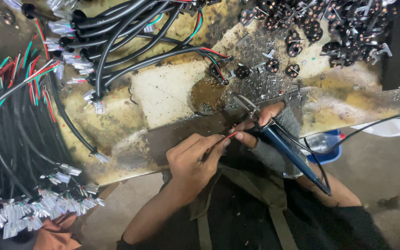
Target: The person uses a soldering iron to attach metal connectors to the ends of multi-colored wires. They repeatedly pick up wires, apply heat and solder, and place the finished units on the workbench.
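A thin red wire [221, 140] is pinched between the fingertips of the left hand [191, 162] and is held just over the near edge of the tabletop [163, 92], while a blue-handled soldering iron [289, 155] is gripped by the right hand [267, 121] (in a grey fingerless glove) with its tip beside the wire end; the step in hand appears to be tinning or soldering that end, so a steady, small approach of tip to wire is called for next. Open room is scarce: black cable bundles [130, 32] are spread at left, black connector parts [320, 23] at upper right, and only the pale patch ahead is bare.
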Motion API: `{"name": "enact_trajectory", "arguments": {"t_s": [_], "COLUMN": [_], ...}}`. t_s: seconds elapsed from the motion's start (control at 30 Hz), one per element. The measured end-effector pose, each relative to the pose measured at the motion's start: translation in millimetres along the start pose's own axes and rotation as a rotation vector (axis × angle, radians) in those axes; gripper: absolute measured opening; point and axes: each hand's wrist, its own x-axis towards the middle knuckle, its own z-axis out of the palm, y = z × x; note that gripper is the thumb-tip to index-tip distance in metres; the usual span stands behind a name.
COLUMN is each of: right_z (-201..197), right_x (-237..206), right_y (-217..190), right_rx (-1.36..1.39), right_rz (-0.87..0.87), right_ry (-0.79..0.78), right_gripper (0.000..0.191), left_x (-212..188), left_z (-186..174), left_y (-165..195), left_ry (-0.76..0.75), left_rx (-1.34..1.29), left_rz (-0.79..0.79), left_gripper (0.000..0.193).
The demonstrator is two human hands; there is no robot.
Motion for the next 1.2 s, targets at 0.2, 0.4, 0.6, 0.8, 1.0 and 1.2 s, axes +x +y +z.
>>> {"name": "enact_trajectory", "arguments": {"t_s": [0.2, 0.4, 0.6, 0.8, 1.0, 1.2], "right_z": [13, -2, -7, 2, 4, -5], "right_x": [-9, -4, -4, -1, 5, 7], "right_y": [-2, -9, -21, -21, -29, -36], "right_rx": [0.337, -0.073, 0.856, 0.934, -0.052, 0.317], "right_rz": [0.078, -0.044, 0.194, 0.297, -0.122, -0.069], "right_ry": [0.115, 0.142, -0.159, -0.062, 0.163, -0.013], "right_gripper": [0.044, 0.053, 0.026, 0.025, 0.049, 0.047], "left_x": [15, 36, 30, 10, 5, 6], "left_z": [2, -4, -10, -10, -9, -8], "left_y": [-12, -19, -8, -10, -15, -15], "left_ry": [0.167, 0.162, -0.046, -0.138, -0.155, -0.194], "left_rx": [0.327, 0.375, 0.286, -0.009, -0.007, 0.054], "left_rz": [-0.098, -0.088, -0.212, -0.229, -0.175, -0.172], "left_gripper": [0.014, 0.012, 0.014, 0.009, 0.009, 0.011]}}
